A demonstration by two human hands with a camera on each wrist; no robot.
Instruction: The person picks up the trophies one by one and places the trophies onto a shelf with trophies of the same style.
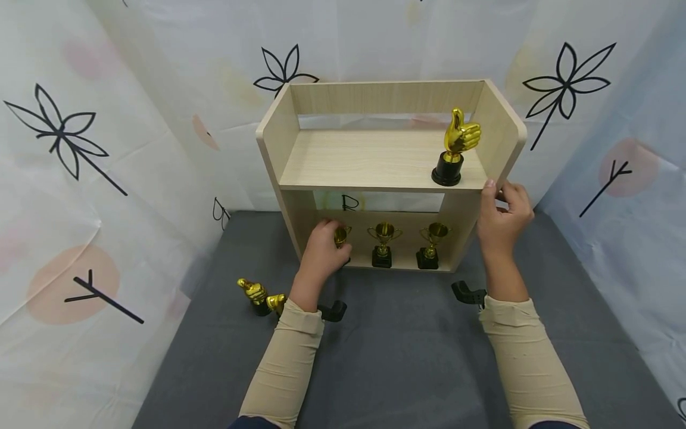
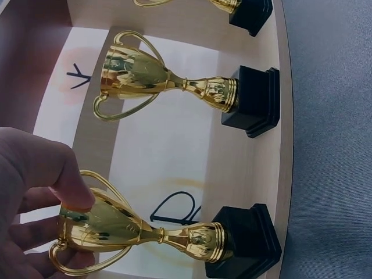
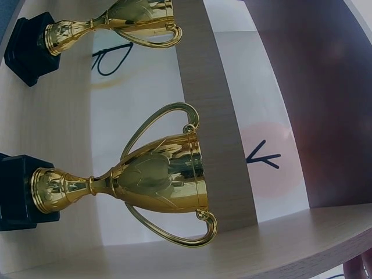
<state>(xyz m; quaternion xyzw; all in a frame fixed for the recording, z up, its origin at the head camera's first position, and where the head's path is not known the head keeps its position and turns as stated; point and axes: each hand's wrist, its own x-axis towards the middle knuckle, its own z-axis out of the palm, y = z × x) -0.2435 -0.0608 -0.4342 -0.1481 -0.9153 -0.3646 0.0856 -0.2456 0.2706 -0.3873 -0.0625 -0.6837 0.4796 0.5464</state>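
Note:
My left hand (image 1: 323, 250) is at the left end of the lower board of a pale wooden shelf unit (image 1: 364, 161). It holds a gold trophy cup (image 2: 110, 226) by its bowl, thumb on the near side and fingers behind. The cup's black base stands upright on the board. Two matching cups, a middle trophy cup (image 1: 383, 233) and a right trophy cup (image 1: 436, 233), stand beside it in a row. At the unit's right side, my right hand (image 1: 504, 220) grips the side panel, with the thumb on the front edge.
A gold thumbs-up trophy (image 1: 455, 143) stands at the right of the upper board. On the grey tabletop (image 1: 396, 357), left of my left forearm, are another thumbs-up trophy (image 1: 256, 293) and a gold piece (image 1: 276, 302) partly hidden by the arm. Patterned cloth hangs behind and on both sides.

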